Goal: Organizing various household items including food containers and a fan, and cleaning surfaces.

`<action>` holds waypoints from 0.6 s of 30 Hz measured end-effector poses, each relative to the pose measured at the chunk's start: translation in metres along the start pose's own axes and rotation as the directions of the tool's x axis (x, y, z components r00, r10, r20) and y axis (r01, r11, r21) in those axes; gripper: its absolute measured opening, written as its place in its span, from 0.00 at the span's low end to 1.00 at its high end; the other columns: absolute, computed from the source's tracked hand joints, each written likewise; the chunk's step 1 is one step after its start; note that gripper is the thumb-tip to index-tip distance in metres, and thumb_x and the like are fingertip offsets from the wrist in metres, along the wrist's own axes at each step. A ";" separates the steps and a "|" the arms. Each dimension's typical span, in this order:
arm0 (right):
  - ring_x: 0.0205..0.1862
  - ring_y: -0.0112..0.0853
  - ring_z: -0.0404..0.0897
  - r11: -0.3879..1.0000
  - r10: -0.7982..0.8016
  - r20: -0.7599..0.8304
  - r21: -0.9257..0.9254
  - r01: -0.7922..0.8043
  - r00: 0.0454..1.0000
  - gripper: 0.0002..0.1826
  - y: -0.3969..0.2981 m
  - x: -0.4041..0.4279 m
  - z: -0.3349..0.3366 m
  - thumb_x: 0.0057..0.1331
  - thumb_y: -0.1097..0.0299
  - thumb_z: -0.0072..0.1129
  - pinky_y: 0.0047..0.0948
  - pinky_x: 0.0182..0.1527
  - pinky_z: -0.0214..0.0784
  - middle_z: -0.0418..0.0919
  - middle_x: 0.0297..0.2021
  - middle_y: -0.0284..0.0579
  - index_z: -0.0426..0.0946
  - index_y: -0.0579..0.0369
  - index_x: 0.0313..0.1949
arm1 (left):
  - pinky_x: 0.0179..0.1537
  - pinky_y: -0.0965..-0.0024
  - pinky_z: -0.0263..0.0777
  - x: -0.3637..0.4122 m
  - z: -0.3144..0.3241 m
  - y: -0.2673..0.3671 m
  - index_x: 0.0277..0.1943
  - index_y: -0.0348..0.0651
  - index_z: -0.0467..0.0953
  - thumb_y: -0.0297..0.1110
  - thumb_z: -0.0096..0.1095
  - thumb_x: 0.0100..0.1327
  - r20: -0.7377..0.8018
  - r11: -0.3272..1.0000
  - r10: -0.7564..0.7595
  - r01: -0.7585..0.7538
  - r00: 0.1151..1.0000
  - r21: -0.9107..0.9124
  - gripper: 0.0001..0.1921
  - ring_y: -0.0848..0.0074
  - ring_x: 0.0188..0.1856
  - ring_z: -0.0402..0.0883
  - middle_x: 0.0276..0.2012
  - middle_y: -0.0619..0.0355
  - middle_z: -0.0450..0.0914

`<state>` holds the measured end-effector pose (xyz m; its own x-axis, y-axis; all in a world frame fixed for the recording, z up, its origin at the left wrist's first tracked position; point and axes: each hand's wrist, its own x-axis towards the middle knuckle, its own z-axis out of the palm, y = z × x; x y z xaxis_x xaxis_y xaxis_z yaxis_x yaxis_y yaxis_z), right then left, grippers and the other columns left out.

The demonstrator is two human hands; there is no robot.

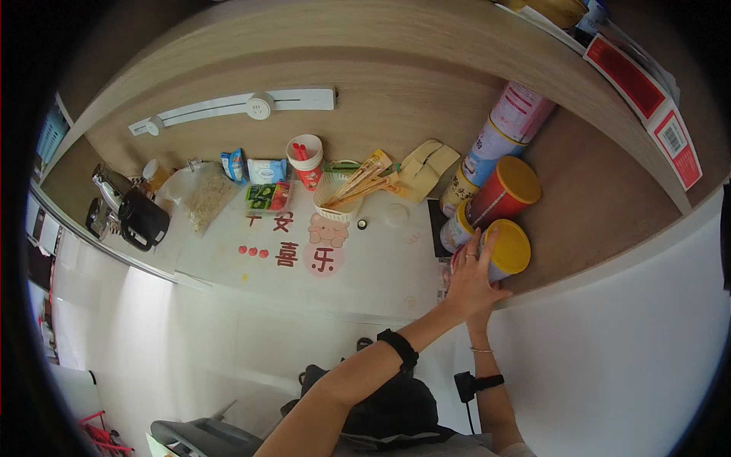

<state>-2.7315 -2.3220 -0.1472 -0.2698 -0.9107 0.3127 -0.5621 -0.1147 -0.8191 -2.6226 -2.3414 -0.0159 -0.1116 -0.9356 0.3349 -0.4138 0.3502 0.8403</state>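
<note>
My left hand (471, 280) is around the near side of a can with a yellow plastic lid (509, 247), thumb and fingers apart against its side. Most of my right hand (481, 321) is hidden under the left; only its wrist side shows, below the same can. Just behind stands a red can with an orange-yellow lid (518, 180). A smaller pale can (457, 229) is left of my fingertips. Farther back, a stack of printed cans (495, 140) rises along the right corner.
A white basket (337, 212) holds long yellow packets. Paper cups (305, 161), a clear bag of dry food (208, 197) and a black electric kettle (143, 220) stand leftward. A wooden shelf edge (342, 28) overhangs; a power track (234, 107) runs along the back panel.
</note>
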 end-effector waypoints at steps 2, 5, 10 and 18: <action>0.59 0.41 0.62 1.000 0.000 -0.007 0.017 0.000 1.000 0.50 0.001 0.001 0.004 0.47 0.61 0.70 0.34 0.59 0.53 0.60 0.57 0.55 0.46 0.64 0.62 | 0.60 0.53 0.55 0.005 0.004 -0.009 0.66 0.50 0.45 0.38 0.77 0.33 -0.052 1.000 -0.002 0.001 0.999 -0.031 0.57 0.47 0.61 0.58 0.62 0.40 0.53; 0.60 0.40 0.60 1.000 -0.008 -0.027 0.018 0.009 1.000 0.50 0.001 0.002 0.007 0.48 0.61 0.69 0.33 0.61 0.51 0.58 0.58 0.54 0.45 0.64 0.63 | 0.58 0.55 0.59 0.017 0.001 -0.019 0.65 0.49 0.48 0.37 0.77 0.33 -0.082 0.997 0.063 -0.067 0.995 -0.042 0.55 0.49 0.59 0.62 0.60 0.42 0.58; 0.60 0.41 0.60 0.994 0.045 -0.050 0.098 -0.040 0.998 0.51 0.014 0.004 0.012 0.44 0.64 0.71 0.36 0.60 0.51 0.58 0.58 0.55 0.46 0.64 0.62 | 0.54 0.56 0.65 0.018 -0.006 -0.025 0.62 0.46 0.51 0.38 0.77 0.34 -0.074 0.988 0.068 -0.077 0.995 -0.133 0.51 0.45 0.53 0.68 0.56 0.39 0.63; 0.56 0.42 0.67 0.978 0.109 -0.001 0.178 -0.107 0.994 0.51 0.002 0.010 0.011 0.39 0.63 0.75 0.37 0.56 0.59 0.64 0.54 0.55 0.51 0.60 0.59 | 0.56 0.62 0.64 -0.006 -0.048 -0.043 0.62 0.43 0.47 0.29 0.77 0.37 -0.285 0.794 -0.151 -0.056 0.947 -0.606 0.51 0.63 0.57 0.67 0.56 0.48 0.63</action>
<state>-2.7263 -2.3353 -0.1512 -0.3304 -0.9174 0.2217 -0.3820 -0.0848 -0.9203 -2.5608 -2.3485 -0.0343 0.2142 -0.9258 0.3115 0.2249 0.3571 0.9066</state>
